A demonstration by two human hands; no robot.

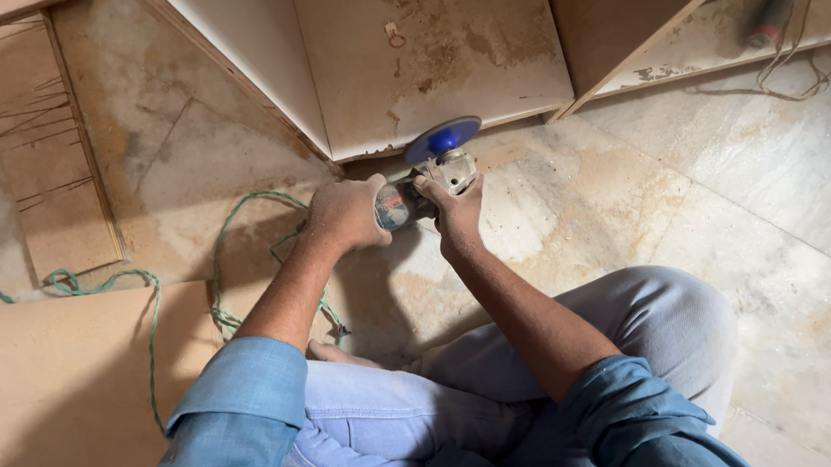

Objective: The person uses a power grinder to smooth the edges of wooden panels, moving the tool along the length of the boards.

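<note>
Head view, looking down: a stained stone floor (751,166) fills the frame, with a pale, blotched board (424,63) lying flat on it ahead of a seated person whose knees, in light trousers, fold into the lower edge. Brown sheets of board (58,366) lie at the left, and a green cord (220,252) loops across the floor from there toward the person's arms. Both blue sleeves are pushed back. The left hand (345,213) is clenched round the rear body of an angle grinder (418,191); the right hand (456,212) grasps the tool just behind its metal head, fingers curled over the top. The grinder's long axis runs from lower left to upper right, away from the body, so the right hand sits nearer the working end. The blue disc (444,138) tilts at the tip, at or just beside the near edge of the pale board; contact cannot be made out. Whether the disc is spinning cannot be told. A second tool (766,23) lies well apart at top right.
</note>
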